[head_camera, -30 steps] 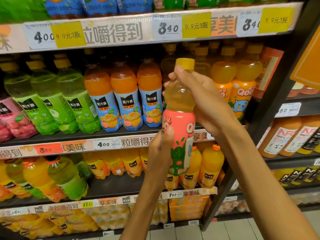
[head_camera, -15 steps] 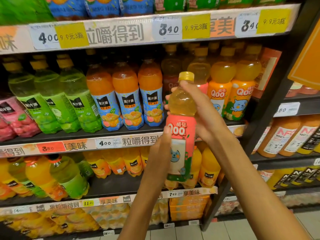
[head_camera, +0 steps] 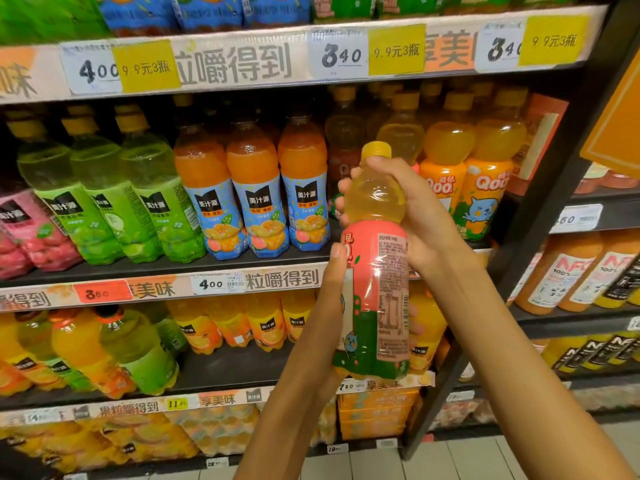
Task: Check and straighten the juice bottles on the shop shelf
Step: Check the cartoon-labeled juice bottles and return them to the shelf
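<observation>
1. Right hand (head_camera: 412, 216) wrapped round the clear upper part of the pink-labelled bottle (head_camera: 375, 292), fingers curled over the shoulder just below the yellow cap (head_camera: 376, 149).
2. Left hand (head_camera: 332, 306) gripping the lower half of the same bottle from the left side, thumb lying up along the label, fingertips showing past the right edge.
3. One bottle in hand, held upright in front of the shelves and off them, printed back panel with barcode turned toward the camera.
4. Three orange bottles with blue labels (head_camera: 258, 199) in the front row of the middle shelf (head_camera: 166, 263), standing side by side.
5. Three green bottles (head_camera: 114, 199) left of those, leaning to the left in the wide-angle view.
6. Two orange Qoo bottles (head_camera: 481, 188) at the front on the right of the same shelf, more yellow-capped ones behind; exact count behind hard to tell.
7. Pink packs (head_camera: 20, 233) at the far left edge, partly cut off.
8. Three yellow promo tags (head_camera: 396, 50) on the top shelf strip beside white price cards.
9. Lower shelf (head_camera: 225, 372) stocked with orange and green bottles, blurred.
10. Dark metal upright (head_camera: 540, 233) dividing off a neighbouring rack with NFC juice bottles (head_camera: 561, 271).
11. Pale tiled floor (head_camera: 450, 459) below.
</observation>
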